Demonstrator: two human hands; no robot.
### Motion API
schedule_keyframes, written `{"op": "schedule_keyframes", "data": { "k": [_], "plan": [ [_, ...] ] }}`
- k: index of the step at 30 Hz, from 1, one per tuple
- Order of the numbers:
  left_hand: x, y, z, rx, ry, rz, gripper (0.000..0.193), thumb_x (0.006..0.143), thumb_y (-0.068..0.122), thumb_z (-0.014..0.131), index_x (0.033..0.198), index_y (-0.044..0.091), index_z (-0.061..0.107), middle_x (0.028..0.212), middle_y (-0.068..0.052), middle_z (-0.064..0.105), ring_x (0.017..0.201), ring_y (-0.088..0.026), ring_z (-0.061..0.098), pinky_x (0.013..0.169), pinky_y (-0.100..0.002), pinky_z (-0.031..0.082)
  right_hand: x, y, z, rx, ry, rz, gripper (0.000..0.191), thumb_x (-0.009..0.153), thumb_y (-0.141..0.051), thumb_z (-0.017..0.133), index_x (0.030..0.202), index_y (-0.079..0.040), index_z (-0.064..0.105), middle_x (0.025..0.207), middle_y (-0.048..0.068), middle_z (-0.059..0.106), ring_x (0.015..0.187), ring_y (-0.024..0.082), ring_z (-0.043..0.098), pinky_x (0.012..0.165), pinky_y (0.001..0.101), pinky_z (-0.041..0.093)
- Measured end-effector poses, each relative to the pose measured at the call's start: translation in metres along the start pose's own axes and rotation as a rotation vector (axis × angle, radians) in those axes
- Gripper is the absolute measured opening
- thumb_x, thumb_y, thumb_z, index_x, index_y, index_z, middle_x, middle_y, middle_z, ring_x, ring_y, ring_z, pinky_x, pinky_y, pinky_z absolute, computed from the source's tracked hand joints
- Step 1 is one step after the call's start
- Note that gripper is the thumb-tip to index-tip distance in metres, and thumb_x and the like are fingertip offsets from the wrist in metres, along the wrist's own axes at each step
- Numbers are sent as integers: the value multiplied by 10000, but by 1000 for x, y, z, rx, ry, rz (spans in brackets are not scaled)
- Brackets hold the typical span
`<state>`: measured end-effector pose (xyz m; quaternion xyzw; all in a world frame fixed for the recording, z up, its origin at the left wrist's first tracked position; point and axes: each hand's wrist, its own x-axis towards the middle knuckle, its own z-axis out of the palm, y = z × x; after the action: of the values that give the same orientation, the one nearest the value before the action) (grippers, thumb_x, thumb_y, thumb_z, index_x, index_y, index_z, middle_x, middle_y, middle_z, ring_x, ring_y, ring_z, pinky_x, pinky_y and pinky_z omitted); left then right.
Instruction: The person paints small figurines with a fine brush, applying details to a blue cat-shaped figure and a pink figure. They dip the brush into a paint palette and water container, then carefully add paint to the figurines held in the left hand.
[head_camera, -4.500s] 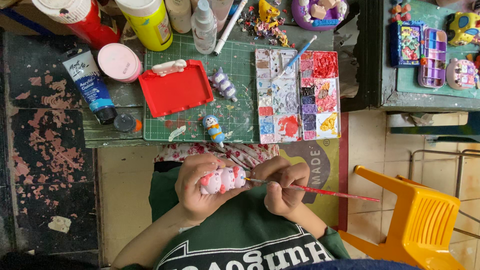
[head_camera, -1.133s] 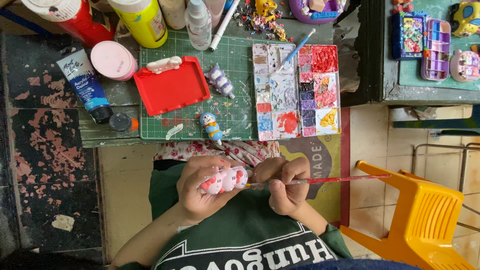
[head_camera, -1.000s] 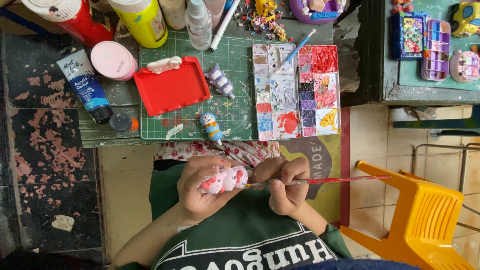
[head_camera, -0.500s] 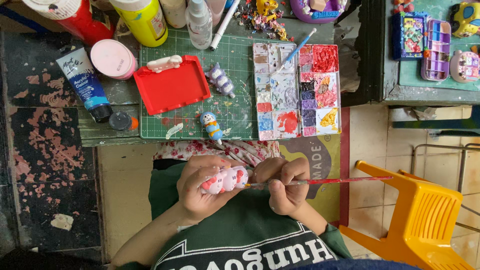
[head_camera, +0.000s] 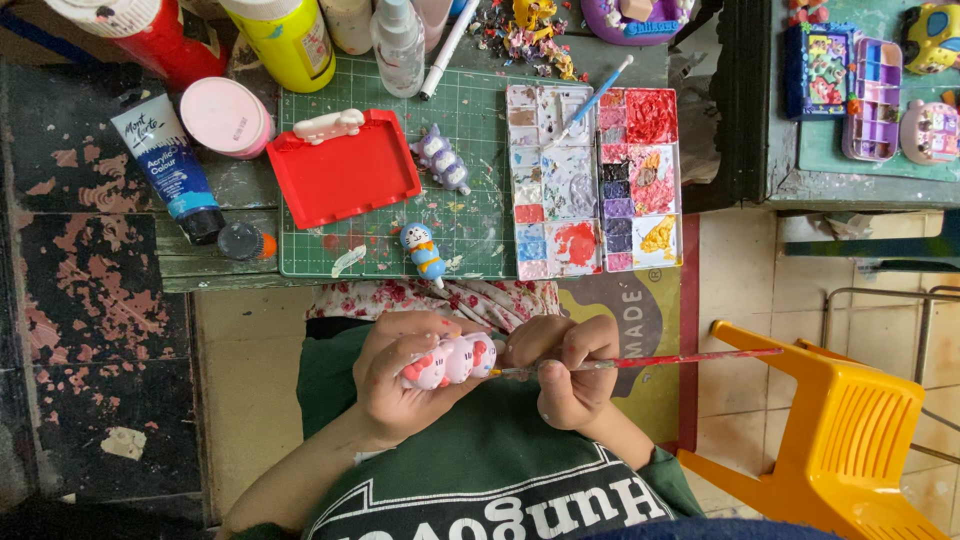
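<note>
the left hand (head_camera: 400, 385) is curled around a small white figurine (head_camera: 450, 360), fingers wrapped over it and holding it up over the lap, just below the table edge. the figurine looks like a row of little rounded heads, already carrying pink and red patches, with much of the body white, so by my judgement the painting is partway through: some colour is on, a good deal of bare surface is left. how much of the far side is painted is hidden by the fingers. the right hand (head_camera: 570, 370) pinches a thin brush (head_camera: 650, 360) near its tip, fingers closed tight on the handle, and the bristle end touches the right end of the figurine; the red-stained handle runs out to the right toward the yellow chair (head_camera: 850, 430). on the table above, a green cutting mat (head_camera: 470, 130) carries a red tray (head_camera: 345, 180) with a white piece on its top rim, a grey-purple figurine (head_camera: 442, 158) and a blue one (head_camera: 425, 252), which both look finished. a paint palette (head_camera: 590, 180) lies at the mat's right end, its wells well used, a second brush (head_camera: 595, 100) resting across it. a blue paint tube (head_camera: 170, 165) and a pink lid (head_camera: 225, 115) lie to the left of the mat.
</note>
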<state>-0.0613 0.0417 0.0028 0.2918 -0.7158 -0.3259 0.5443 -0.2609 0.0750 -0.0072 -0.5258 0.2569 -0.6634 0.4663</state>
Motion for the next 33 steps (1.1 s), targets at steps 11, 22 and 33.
{"op": "schedule_keyframes", "data": {
  "k": [11,22,33],
  "plan": [
    [-5,-6,6,11,57,-13,808,777,70,942,1384,95,410,1182,-129,618,1014,-241,693,864,-372,613,-3,3,5,117,106,27,208,1102,-149,518,1069,-124,315,808,149,542,654,173,490,688,376,543],
    [-23,-12,12,-255,69,-169,936,857,-13,865,1573,105,274,1250,-145,591,1077,-238,713,904,-375,660,8,0,-17,68,422,-54,142,1120,-109,499,1123,-104,357,895,122,533,738,182,550,643,335,559],
    [-12,-18,7,-460,-2,-502,961,892,-106,747,1646,33,166,1379,-159,522,1245,-217,612,1034,-385,586,-25,-14,-151,-545,683,226,108,1106,-31,572,1187,-45,502,1156,76,623,894,111,647,788,260,519]
  ]
}}
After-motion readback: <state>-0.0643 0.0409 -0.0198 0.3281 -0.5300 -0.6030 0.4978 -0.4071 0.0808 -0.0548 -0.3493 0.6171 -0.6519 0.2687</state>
